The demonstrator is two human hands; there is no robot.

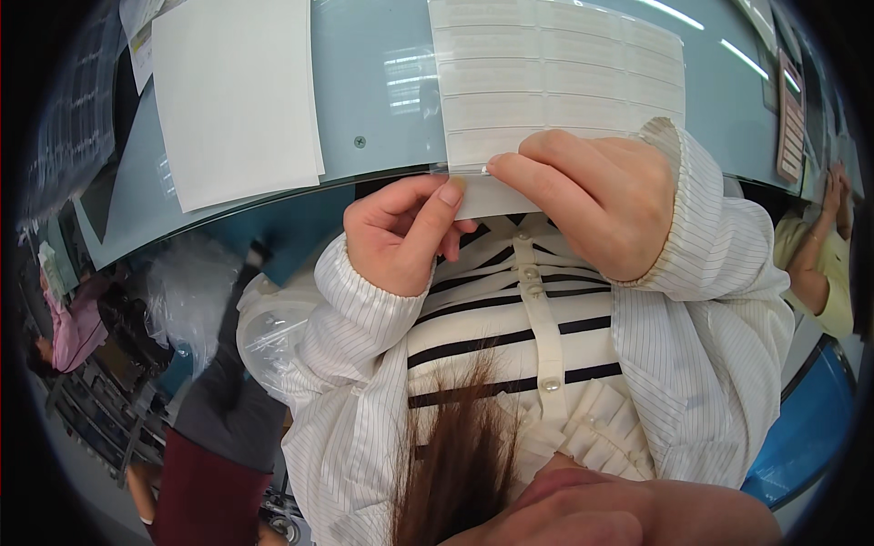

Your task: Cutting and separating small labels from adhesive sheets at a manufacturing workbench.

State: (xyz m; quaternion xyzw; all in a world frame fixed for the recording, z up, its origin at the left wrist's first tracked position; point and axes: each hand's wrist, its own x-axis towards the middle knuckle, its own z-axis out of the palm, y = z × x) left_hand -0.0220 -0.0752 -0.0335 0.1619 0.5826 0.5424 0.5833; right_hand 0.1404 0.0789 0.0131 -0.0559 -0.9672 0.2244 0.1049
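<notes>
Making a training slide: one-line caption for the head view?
Both hands, left hand and right hand, pinch a label sheet's near edge.

Pale blue-grey desk (382,100) curving across the far side, glossy with streaks of ceiling light. Clear plastic bags (196,291) bunched at near left. Blue bin (806,437) at near right.

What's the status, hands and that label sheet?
Left hand and right hand both pinch the label sheet at its near edge. Sheet lies on the blue table. White paper beside it, apart.
</notes>
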